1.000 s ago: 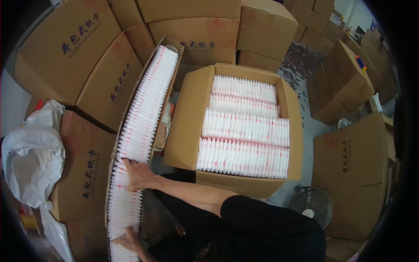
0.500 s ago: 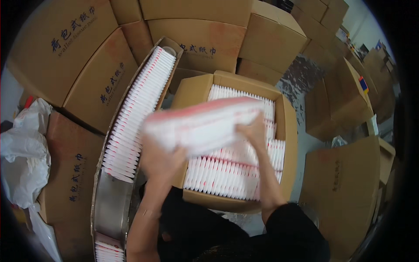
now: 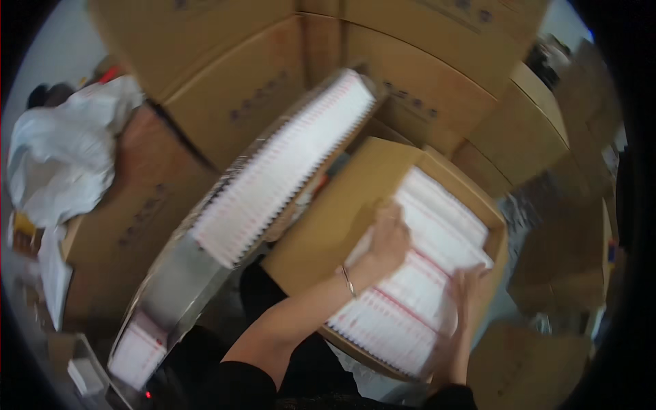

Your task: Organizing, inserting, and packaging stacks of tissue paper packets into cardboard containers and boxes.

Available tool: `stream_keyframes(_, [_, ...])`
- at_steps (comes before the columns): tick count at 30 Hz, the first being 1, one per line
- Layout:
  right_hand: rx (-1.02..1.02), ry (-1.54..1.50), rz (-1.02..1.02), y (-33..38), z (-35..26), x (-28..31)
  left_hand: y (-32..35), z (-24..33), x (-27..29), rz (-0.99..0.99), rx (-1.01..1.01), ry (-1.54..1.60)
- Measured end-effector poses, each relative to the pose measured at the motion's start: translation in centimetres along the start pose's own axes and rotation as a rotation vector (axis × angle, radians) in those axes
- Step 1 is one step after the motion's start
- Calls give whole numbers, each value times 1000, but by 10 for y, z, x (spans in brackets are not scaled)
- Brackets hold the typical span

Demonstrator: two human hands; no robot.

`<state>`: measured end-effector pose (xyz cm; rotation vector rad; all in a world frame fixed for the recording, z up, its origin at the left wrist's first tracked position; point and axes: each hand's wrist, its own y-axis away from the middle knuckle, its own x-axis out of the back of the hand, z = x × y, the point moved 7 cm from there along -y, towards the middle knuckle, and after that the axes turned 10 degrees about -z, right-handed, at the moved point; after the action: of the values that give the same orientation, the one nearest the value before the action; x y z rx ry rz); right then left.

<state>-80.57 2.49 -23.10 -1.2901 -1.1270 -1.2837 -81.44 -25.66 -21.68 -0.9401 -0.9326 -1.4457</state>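
Note:
An open cardboard box [image 3: 342, 195] in front of me holds rows of white tissue packs [image 3: 389, 328] with red print, standing on edge side by side. Both my hands are inside it, at opposite ends of one middle row of tissue packs [image 3: 430, 263]. My left hand [image 3: 388, 239] presses on the left end with fingers bent, a bracelet at its wrist. At the right end, along the box wall, my right hand [image 3: 468, 290] grips the packs. Motion blur softens the fingers of both hands.
A curved metal chute [image 3: 181, 273] left of the box carries a long line of tissue packs [image 3: 294, 164], with a shorter stack [image 3: 139, 348] at its near end. Large cartons [image 3: 273, 96] wall in the back. A white plastic bag [image 3: 65, 150] lies on a carton at the left.
Both hands have lowered the row of tissue packs from above the box into its middle. My view has turned, so the box and chute now appear tilted.

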Motion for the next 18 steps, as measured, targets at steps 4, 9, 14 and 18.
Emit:
stream_keyframes(4, [410, -495, -109, 16, -107, 64, 105, -13, 66, 313, -157, 224])
stream_keyframes(9, [914, -782, -352, 59, -279, 81, 241, -145, 106, 962, 526, 66])
stream_keyframes(14, [991, -1085, -477, 103, -368, 82, 251, -186, 109, 1076, 830, 502])
stream_keyframes(18, [1002, -1130, -532, 133, -391, 77, 249, -195, 113, 1101, 849, 388])
